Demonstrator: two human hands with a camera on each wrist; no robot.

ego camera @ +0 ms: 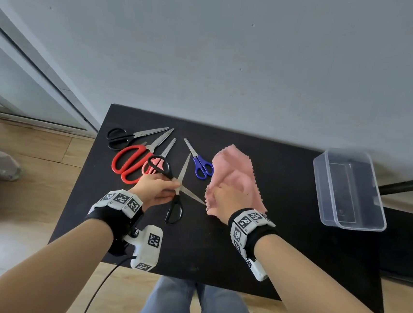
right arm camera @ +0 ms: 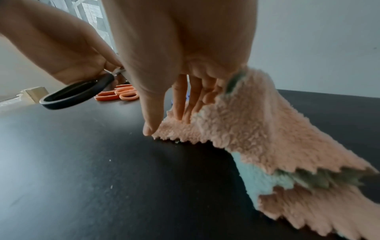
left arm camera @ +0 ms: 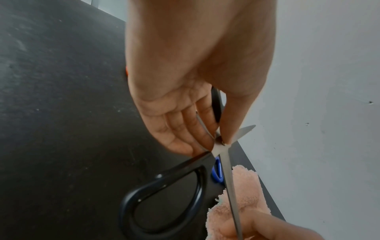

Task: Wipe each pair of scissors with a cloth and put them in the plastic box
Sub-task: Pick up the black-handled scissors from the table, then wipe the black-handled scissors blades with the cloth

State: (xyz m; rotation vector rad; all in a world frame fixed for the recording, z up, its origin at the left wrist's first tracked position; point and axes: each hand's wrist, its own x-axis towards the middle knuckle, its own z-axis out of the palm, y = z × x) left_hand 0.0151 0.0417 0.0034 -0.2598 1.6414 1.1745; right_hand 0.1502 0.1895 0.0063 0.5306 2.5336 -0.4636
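Observation:
Black-handled scissors point(ego camera: 176, 204) hang spread open above the black table point(ego camera: 215, 258). My left hand point(ego camera: 173, 185) pinches them at the pivot; in the left wrist view the thumb and fingers of the left hand point(left arm camera: 218, 141) meet at the screw. A pink cloth point(ego camera: 236, 174) with a pale blue underside is draped over my right hand point(ego camera: 218, 195), which pinches one blade's end through it. In the right wrist view the right hand point(right arm camera: 164, 125) has its thumb beside the cloth point(right arm camera: 257, 129). A clear plastic box point(ego camera: 352, 224) stands at the table's right edge.
Several other scissors lie at the table's back left: a black pair point(ego camera: 118, 135), a red pair point(ego camera: 129, 161), a pink pair point(ego camera: 152, 166) and a blue pair point(ego camera: 203, 167). A wall runs behind the table. My legs show below its near edge.

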